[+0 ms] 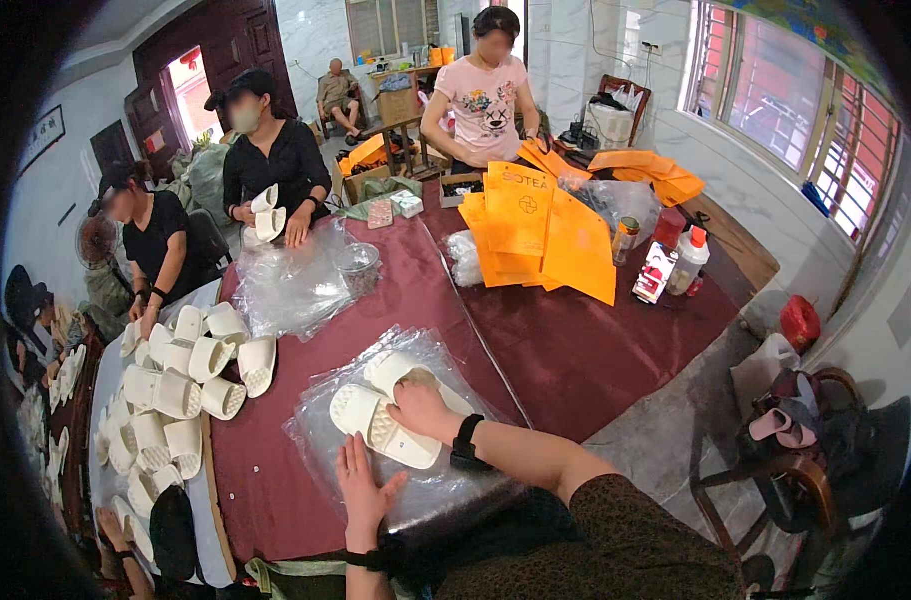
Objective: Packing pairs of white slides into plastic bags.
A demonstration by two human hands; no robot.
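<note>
A pair of cream slippers [358, 408] lies side by side on a stack of clear plastic bags [321, 440] on the dark red tablecloth. My right hand [423, 404] reaches over the pair, its fingers curled around the strap edge of a slipper where the two meet. Its fingertips are partly hidden. My left hand [364, 488] rests on the bags just in front of the nearer slipper, fingers stretched and thumb apart, holding nothing. Both wrists wear dark bands.
Many loose cream slippers [181, 392] are heaped at the left. More clear bags [291, 290] and orange packages [551, 225] lie farther back, near a bottle [690, 258] and a phone [656, 274]. Co-workers stand around the table; one [271, 160] holds slippers. A chair [806, 470] stands at right.
</note>
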